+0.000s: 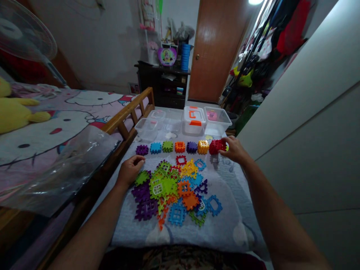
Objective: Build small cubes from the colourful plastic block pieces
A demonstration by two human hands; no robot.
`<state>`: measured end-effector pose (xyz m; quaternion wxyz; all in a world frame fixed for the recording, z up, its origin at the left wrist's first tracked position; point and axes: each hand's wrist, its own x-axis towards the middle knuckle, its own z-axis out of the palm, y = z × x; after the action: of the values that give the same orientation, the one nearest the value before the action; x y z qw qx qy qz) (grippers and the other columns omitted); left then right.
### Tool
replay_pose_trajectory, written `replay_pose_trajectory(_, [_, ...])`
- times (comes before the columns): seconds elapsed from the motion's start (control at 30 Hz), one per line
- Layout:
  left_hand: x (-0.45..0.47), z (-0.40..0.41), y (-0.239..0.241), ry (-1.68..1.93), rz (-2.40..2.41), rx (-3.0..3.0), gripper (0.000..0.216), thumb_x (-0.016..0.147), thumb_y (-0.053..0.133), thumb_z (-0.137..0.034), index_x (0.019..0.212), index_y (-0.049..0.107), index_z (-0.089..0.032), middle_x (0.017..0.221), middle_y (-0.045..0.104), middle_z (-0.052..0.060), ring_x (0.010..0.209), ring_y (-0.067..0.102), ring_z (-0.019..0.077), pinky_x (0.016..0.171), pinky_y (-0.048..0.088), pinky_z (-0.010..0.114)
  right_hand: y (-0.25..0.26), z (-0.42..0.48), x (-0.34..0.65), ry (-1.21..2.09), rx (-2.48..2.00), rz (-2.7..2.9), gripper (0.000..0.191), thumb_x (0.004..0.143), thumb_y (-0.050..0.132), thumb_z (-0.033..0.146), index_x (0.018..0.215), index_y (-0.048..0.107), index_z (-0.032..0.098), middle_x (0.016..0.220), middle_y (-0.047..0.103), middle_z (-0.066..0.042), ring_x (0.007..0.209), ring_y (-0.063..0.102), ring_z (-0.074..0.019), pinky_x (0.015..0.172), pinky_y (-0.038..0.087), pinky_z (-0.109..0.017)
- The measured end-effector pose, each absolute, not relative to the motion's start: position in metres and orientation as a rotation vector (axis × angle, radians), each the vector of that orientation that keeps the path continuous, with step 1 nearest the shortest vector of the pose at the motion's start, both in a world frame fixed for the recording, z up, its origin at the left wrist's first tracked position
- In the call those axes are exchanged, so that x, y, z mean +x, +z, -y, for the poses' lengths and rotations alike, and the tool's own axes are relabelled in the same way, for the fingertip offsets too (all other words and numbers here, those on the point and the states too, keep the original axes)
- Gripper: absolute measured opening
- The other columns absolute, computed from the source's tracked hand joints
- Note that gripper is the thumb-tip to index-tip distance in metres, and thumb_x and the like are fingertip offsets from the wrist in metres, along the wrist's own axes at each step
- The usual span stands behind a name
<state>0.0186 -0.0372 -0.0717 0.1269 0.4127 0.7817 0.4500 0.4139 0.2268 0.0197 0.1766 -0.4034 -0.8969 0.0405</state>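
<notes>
A row of built cubes stands across the cloth: purple cube, blue cube, green cube, orange cube, a second purple cube, yellow cube and red cube. My right hand is closed round the red cube at the row's right end. My left hand rests curled on the cloth beside a green tile, at the left edge of the heap of loose flat tiles; nothing shows in its fingers.
A pale cloth covers the table. Clear plastic tubs and a lidded box with orange clasps stand at the far edge. A bed with wooden rail lies left, a white wall right, a door behind.
</notes>
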Motion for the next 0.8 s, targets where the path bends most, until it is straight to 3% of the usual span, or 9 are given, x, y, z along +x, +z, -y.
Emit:
replay_pose_trajectory(0.23, [0.017,0.038,-0.073,1.305,-2.288,1.204,0.033,0.072,0.059,-0.048,0.085,0.071,-0.020,0.081,0.073,0.003,0.078,0.068,0.0223,0.075,0.051,0.029,0.031,-0.276,0.406,0.252,-1.215,2.782,0.040,0.074,0.073,0.034,0.112,0.069,0.020,0.110,0.061,-0.012,0.102,0.057,-0.0281,0.091,0.047,-0.039])
replay_pose_trajectory(0.8, [0.015,0.038,-0.076,1.323,-2.268,1.181,0.034,0.072,0.060,-0.048,0.087,0.072,-0.019,0.085,0.075,0.005,0.082,0.070,0.0233,0.076,0.052,0.030,0.033,-0.279,0.394,0.286,-1.245,2.931,0.046,0.075,0.073,0.035,0.117,0.068,0.018,0.112,0.065,-0.013,0.103,0.060,-0.0286,0.087,0.048,-0.036])
